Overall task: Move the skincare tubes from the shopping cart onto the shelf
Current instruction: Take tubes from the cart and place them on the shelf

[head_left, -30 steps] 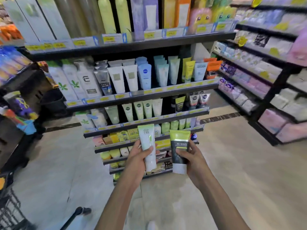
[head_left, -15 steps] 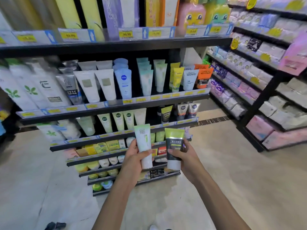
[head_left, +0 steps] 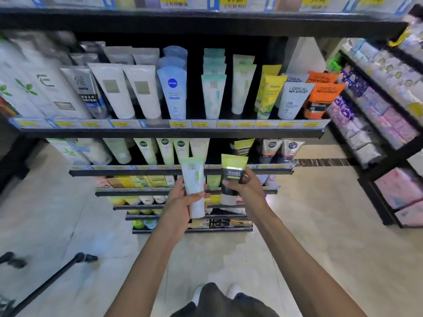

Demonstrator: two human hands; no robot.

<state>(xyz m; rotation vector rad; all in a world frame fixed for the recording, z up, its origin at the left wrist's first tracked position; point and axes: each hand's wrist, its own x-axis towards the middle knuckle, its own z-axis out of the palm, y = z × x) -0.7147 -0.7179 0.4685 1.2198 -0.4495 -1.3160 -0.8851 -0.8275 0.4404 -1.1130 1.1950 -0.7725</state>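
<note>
My left hand [head_left: 179, 203] grips a white tube with a green top [head_left: 195, 186], held upright in front of the shelf unit. My right hand [head_left: 246, 188] grips a black tube with a lime-green top [head_left: 232, 177] beside it. Both tubes hover level with the third shelf [head_left: 137, 172], where green-and-white tubes [head_left: 164, 149] stand in a row and a matching black-and-lime tube [head_left: 242, 147] stands behind. The shelf above [head_left: 160, 131] carries white, blue, teal, yellow and orange tubes. Only a black bar of the shopping cart [head_left: 52, 280] shows at the lower left.
A second black shelving unit [head_left: 386, 124] with purple and pink packs runs along the right. Lower shelves [head_left: 183, 229] hold small boxes and jars. Beige tiled floor [head_left: 320, 225] spreads around. My legs and white shoes [head_left: 233, 291] show at the bottom.
The view has closed in on the shelves and tilted down. Both hands with their tubes have risen to the third shelf's edge. The cart bar has come into view at the lower left.
</note>
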